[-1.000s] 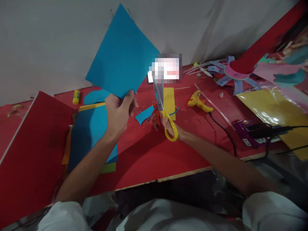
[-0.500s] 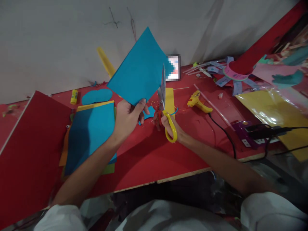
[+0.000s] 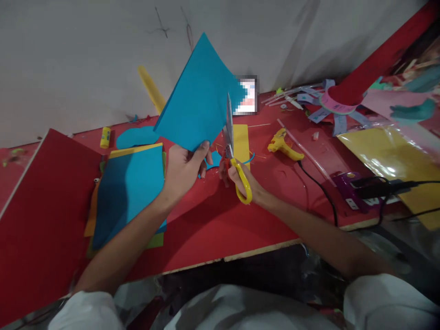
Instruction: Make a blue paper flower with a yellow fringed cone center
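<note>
My left hand (image 3: 184, 170) pinches the lower corner of a blue paper sheet (image 3: 199, 101) and holds it upright above the red table (image 3: 213, 229). My right hand (image 3: 240, 181) grips yellow-handled scissors (image 3: 235, 160), fingers through the loops. The blades point up and bite into the sheet's right edge. A small blue offcut (image 3: 215, 159) lies on the table between my two hands.
A stack of blue, yellow and orange sheets (image 3: 129, 192) lies left of my hands, beside a big red board (image 3: 41, 215). A yellow glue gun (image 3: 283, 144) with black cord, a yellow paper strip (image 3: 241, 142), a glue stick (image 3: 105, 137) and a purple power strip (image 3: 354, 188) sit around.
The blue sheet has swung right, from the far left towards the scissors. The scissor blades have risen and now cut into its right edge. My hands sit closer together.
</note>
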Demonstrator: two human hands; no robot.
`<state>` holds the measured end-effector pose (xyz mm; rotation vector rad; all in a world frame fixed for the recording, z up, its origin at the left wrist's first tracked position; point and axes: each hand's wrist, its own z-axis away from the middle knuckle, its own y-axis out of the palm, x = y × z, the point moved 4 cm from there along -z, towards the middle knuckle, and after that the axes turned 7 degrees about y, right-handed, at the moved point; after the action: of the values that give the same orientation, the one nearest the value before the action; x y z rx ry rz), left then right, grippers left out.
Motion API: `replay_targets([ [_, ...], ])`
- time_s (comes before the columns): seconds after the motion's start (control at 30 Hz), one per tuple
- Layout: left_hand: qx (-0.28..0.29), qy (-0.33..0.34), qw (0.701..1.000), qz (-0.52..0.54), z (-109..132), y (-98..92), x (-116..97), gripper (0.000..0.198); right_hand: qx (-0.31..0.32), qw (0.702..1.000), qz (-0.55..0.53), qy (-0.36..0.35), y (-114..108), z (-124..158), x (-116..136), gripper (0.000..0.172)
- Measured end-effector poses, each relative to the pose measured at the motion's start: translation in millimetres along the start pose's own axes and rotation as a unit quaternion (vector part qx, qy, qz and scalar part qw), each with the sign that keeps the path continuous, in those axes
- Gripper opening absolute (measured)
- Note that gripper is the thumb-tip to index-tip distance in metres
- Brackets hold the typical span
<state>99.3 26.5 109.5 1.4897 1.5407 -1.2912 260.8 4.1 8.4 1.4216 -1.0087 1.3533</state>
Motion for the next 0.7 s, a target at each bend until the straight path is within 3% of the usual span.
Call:
replay_targets([
  [0.3,-0.021,0.021,0.999,0.018,-1,-4.0,3,0.052,0.001,1.000,0.012,-0.021,-3,-1,6,0.068],
  [0.53,-0.015,0.036,0.999,-0.020,-7,-12.8,-1,0.052,-0.010,1.000,0.015,-0.024,-10,-5,-5,0.069],
  [0.7,-0.011,0.024,0.999,-0.048,-6,-10.2,-2,0.054,-0.011,1.000,0.012,-0.024,-9,-3,0,0.065],
])
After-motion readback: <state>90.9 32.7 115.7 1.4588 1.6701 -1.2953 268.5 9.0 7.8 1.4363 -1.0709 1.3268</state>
